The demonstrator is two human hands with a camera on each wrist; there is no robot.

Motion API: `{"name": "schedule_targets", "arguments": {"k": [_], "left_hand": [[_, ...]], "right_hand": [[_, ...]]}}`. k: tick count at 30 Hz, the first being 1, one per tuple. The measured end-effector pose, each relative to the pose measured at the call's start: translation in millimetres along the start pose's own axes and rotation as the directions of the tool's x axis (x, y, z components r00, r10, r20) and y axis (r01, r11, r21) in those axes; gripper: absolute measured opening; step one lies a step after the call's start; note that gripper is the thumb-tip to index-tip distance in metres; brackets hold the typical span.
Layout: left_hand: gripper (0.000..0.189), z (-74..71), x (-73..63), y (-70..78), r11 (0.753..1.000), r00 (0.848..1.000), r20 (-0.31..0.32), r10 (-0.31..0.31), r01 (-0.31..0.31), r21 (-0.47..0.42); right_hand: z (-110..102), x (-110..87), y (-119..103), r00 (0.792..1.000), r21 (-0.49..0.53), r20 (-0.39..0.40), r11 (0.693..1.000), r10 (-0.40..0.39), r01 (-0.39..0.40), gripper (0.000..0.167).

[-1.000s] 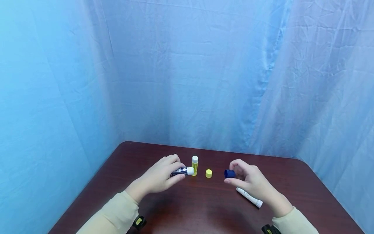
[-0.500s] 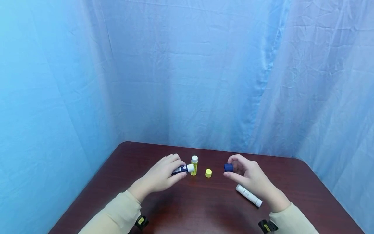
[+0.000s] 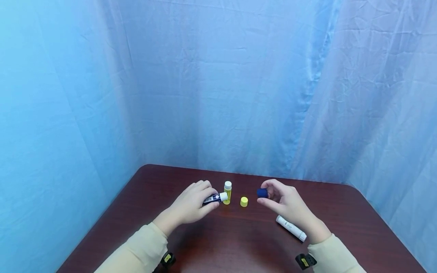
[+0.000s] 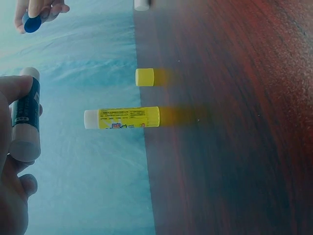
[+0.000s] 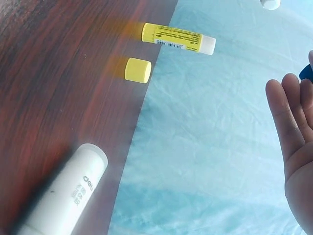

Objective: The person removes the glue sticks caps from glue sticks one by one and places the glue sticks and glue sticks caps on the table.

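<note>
My left hand (image 3: 187, 206) grips a dark blue glue stick (image 3: 212, 198) above the table, its white end pointing right. In the left wrist view the thumb lies along the navy label of this glue stick (image 4: 29, 100). Off to the right, my right hand (image 3: 290, 203) pinches a blue cap (image 3: 262, 193) between thumb and fingers, apart from the stick. Only the cap's edge (image 5: 306, 73) shows in the right wrist view. Between the hands, a yellow glue stick (image 3: 227, 196) stands upright with its white top bare. A yellow cap (image 3: 244, 201) sits beside it.
A white glue stick (image 3: 291, 228) lies on the dark red-brown table (image 3: 225, 242), below the right hand in the head view. Light blue curtains (image 3: 218, 94) hang behind the table and along its sides.
My right hand has moved left and slightly away from me with the blue cap, which has turned in the fingers. The left hand has shifted slightly right. The standing yellow glue stick stays put.
</note>
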State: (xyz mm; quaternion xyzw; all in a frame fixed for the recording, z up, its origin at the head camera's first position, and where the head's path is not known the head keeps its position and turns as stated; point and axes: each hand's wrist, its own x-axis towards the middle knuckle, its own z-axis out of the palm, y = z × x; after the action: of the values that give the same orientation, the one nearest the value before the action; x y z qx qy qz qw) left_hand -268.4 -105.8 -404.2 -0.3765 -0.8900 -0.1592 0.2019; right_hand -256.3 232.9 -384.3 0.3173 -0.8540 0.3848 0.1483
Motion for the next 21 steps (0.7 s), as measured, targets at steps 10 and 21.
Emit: {"name": "schedule_targets", "arguments": {"k": [10,21], "left_hand": [[0.028,5.5,-2.6,0.5,1.0,0.999,0.03,-0.028,0.028,0.014],[0.028,8.8,-5.8,1.9,0.998,0.995,0.075,-0.067,0.066,0.012]], "right_hand": [[5,4.8,10,0.996,-0.039,0.076,0.998,0.044,-0.041,0.026],[25,7.8,22,0.977,-0.162,0.19,0.985,0.098,-0.067,0.029]]}}
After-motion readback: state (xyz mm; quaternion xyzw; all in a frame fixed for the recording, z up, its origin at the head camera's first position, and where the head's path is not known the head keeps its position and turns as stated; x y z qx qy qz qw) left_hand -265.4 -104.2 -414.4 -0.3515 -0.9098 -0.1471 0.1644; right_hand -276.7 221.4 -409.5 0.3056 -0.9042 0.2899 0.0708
